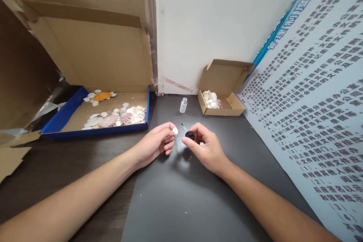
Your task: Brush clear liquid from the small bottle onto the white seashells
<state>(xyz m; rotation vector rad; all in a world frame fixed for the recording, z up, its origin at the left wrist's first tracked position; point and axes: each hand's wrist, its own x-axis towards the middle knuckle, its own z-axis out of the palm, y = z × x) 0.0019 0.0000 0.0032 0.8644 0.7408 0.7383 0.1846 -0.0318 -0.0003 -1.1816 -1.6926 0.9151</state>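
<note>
Pinched between the thumb and fingertips of my left hand (159,141) is a small white seashell (175,131). My right hand (208,149) grips a black bottle cap (190,135) with a thin brush (183,126) sticking out of it. The brush points up and away, a short gap from the shell. Behind both hands a small clear glass bottle (183,106) with a printed label stands uncapped on the dark grey mat (161,204). A whitish thing, partly hidden by my right fingers, shows just below them.
On the left lies a blue-edged cardboard box (93,135), lid raised, with many shells (124,117) and an orange shell (102,96) ringed by white ones. A smaller open cardboard box (224,112) at the back right holds white shells (212,99). A printed panel (317,94) leans along the right.
</note>
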